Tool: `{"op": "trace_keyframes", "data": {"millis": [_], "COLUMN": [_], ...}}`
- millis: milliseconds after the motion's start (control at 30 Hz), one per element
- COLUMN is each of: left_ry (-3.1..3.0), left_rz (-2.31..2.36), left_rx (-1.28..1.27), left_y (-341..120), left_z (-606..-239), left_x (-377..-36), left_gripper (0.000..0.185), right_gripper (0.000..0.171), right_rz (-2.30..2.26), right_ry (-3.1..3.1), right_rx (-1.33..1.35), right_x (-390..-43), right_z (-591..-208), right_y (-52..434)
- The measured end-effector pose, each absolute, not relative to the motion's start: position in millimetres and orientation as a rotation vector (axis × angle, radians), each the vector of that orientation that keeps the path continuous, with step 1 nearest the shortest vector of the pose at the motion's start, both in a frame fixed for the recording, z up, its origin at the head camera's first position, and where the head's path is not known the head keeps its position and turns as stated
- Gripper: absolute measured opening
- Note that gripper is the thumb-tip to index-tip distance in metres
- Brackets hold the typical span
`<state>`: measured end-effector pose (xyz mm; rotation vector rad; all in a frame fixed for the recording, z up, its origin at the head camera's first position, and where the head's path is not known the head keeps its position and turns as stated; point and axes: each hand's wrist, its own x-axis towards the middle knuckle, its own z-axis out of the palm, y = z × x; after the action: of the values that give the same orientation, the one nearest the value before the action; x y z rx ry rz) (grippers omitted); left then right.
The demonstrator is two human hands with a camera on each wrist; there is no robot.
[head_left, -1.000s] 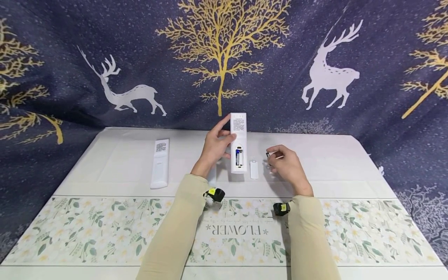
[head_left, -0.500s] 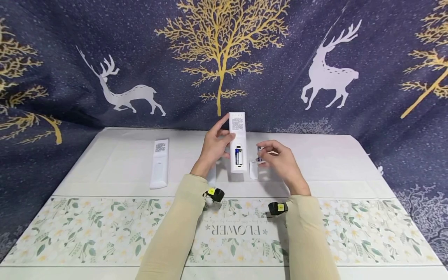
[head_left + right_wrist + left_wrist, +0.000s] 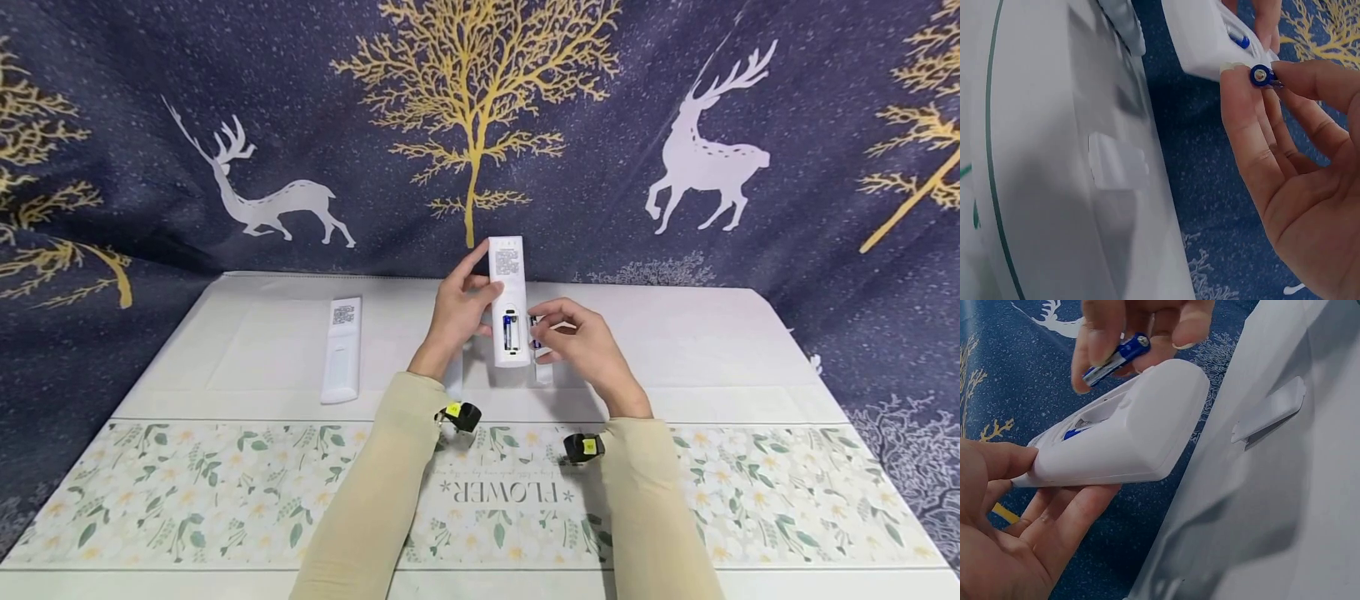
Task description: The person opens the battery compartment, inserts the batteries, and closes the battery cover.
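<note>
My left hand (image 3: 459, 315) grips a white remote control (image 3: 512, 292) by its left side and holds it above the table, back face toward me. Its battery compartment is uncovered, and one blue battery (image 3: 507, 333) lies in the left slot. Between thumb and fingertips my right hand (image 3: 588, 342) pinches a second blue battery (image 3: 1117, 359), right at the remote's right edge. In the left wrist view that battery is tilted just over the compartment. The white battery cover (image 3: 1269, 412) lies on the table below, partly hidden by my right hand in the head view.
Another white remote (image 3: 342, 350) lies on the table to the left, back up. A pale object (image 3: 454, 377) shows partly behind my left wrist. A floral mat (image 3: 247, 492) runs along the front, and a dark patterned cloth (image 3: 570, 208) hangs behind the table.
My right hand has moved left with the battery, from beyond the cover to the remote's edge. The left hand and remote have shifted only slightly up and left.
</note>
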<state>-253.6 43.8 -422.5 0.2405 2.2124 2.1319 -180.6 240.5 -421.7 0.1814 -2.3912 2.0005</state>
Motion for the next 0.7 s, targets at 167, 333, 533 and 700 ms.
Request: {"op": "trace_keyframes", "data": {"millis": [167, 333, 533, 700], "left_ry": [2.21, 2.218, 2.216, 2.217], "left_rz": [2.133, 2.131, 2.137, 2.138], "left_rx": [0.243, 0.232, 0.23, 0.234], "left_y": [43.5, 43.3, 43.2, 43.2], "left_z": [-422.2, -421.9, -422.4, -422.6], "left_x": [-253.2, -253.7, -253.6, -253.4], "left_gripper": [0.067, 0.067, 0.067, 0.067], "right_gripper": [0.03, 0.029, 0.023, 0.015], "right_rz": [1.958, 1.909, 1.887, 1.871], "right_ry": [-2.428, -2.479, -2.516, -2.531], "right_rx": [0.22, 0.23, 0.194, 0.17], "right_x": [-179.7, -178.0, -177.7, -178.1], "right_z": [-418.4, -414.8, -412.6, -412.7], "right_y": [234.5, 230.2, 224.2, 221.2]}}
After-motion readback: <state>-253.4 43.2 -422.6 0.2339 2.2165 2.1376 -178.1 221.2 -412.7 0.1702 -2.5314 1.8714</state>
